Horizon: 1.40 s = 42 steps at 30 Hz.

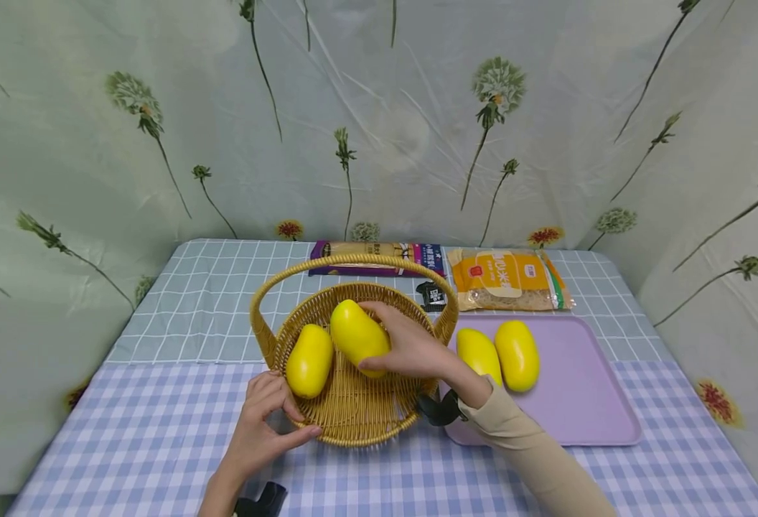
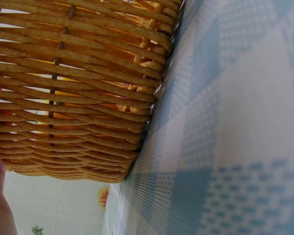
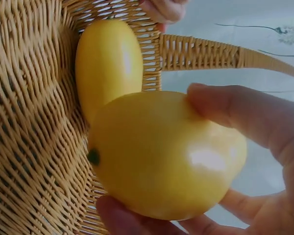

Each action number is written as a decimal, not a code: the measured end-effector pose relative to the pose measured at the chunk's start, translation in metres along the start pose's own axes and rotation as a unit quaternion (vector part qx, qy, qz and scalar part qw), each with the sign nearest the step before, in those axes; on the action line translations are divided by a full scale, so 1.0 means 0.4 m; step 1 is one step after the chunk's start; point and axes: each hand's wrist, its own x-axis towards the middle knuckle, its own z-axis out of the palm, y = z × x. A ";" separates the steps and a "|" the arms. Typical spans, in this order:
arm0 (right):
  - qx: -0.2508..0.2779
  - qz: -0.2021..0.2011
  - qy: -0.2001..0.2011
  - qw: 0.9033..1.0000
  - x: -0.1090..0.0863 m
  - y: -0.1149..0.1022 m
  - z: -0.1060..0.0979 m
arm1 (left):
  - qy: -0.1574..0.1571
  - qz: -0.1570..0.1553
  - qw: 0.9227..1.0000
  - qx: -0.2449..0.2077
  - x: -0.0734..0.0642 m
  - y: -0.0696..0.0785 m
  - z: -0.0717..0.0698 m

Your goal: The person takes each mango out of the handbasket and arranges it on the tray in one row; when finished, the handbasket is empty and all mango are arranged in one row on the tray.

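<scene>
My right hand [image 1: 411, 341] grips a yellow mango [image 1: 358, 334] inside the wicker basket [image 1: 353, 424], thumb on one side and fingers on the other. In the right wrist view the held mango [image 3: 161, 156] shows a dark green stem spot and stands in front of a second mango [image 3: 110, 63]. That second mango [image 1: 310, 361] lies against the basket's left wall. With fingers and thumb spread along the rim, my left hand [image 1: 263, 416] holds the basket at its near left side. The left wrist view shows mostly the woven basket wall [image 2: 73, 107].
A lilac tray [image 1: 586, 402] stands right of the basket with two mangoes, one [image 1: 517, 355] partly beside the other [image 1: 479, 352]. Behind lie a purple package [image 1: 379, 257], an orange bag [image 1: 508, 280] and a small black packet [image 1: 431, 294]. The basket's handle [image 1: 353, 258] arches above it.
</scene>
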 end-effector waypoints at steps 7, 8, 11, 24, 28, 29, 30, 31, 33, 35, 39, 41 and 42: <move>0.027 -0.033 0.026 0.999 -0.027 0.001 -0.002 | 0.000 -0.001 1.000 0.000 0.001 -0.001 -0.001; 0.031 -0.035 0.028 0.998 -0.031 0.001 -0.002 | 0.001 0.000 1.000 0.000 0.001 0.000 -0.001; 0.052 -0.027 0.031 0.998 -0.042 0.004 0.000 | 0.001 0.000 1.000 0.000 0.001 0.001 0.000; 0.116 -0.018 0.079 0.990 -0.104 0.017 0.005 | 0.007 0.016 1.000 0.002 0.002 0.000 0.002; 0.103 -0.018 0.096 0.990 -0.126 0.018 0.007 | 0.005 0.009 1.000 0.003 0.001 0.002 0.001; 0.099 -0.019 0.100 0.990 -0.132 0.018 0.008 | 0.004 0.006 1.000 0.003 0.001 0.003 0.001; 0.095 -0.022 0.104 0.990 -0.138 0.019 0.008 | 0.003 0.005 1.000 0.002 0.001 0.003 0.001; 0.089 -0.024 0.107 0.990 -0.144 0.020 0.008 | 0.003 0.003 1.000 0.003 0.001 0.004 0.000; 0.087 -0.032 0.114 0.989 -0.156 0.021 0.007 | 0.002 0.001 1.000 0.003 0.001 0.004 0.000; 0.090 -0.042 0.122 0.988 -0.169 0.024 0.005 | 0.002 0.001 1.000 0.002 0.002 0.004 0.001; 0.100 -0.062 0.136 0.984 -0.195 0.031 0.001 | 0.002 0.002 1.000 0.002 0.001 0.004 0.001; 0.103 -0.072 0.144 0.982 -0.208 0.034 -0.003 | 0.003 0.001 1.000 0.003 0.001 0.004 0.001; 0.104 -0.075 0.150 0.980 -0.214 0.036 -0.005 | 0.003 0.001 1.000 0.002 0.001 0.004 0.001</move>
